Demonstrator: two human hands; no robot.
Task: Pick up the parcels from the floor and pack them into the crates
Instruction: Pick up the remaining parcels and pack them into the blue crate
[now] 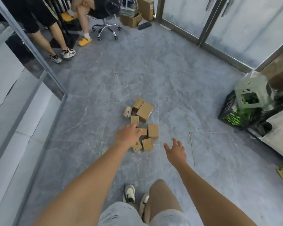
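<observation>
We see both bare arms stretched forward and down over a grey marble-patterned floor (170, 79). The left hand (127, 135) reaches farthest, palm down, its loosely bent fingers over the near edge of a cluster of small cardboard parcels (142, 126); whether the fingertips touch a box we cannot tell, and it grips nothing. The right hand (176, 151) hovers just right of the cluster, palm down, fingers spread and relaxed, released and holding nothing. We count about 7 brown parcels lying jumbled together on the floor ahead of our shoes (129, 193), the largest box (145, 111) at the far side. A black plastic crate (234, 119) sits well to the right against the wall, with a pale green stool (250, 90) tipped on it. Farther off stand 2 people beside a swivel chair (107, 28).
</observation>
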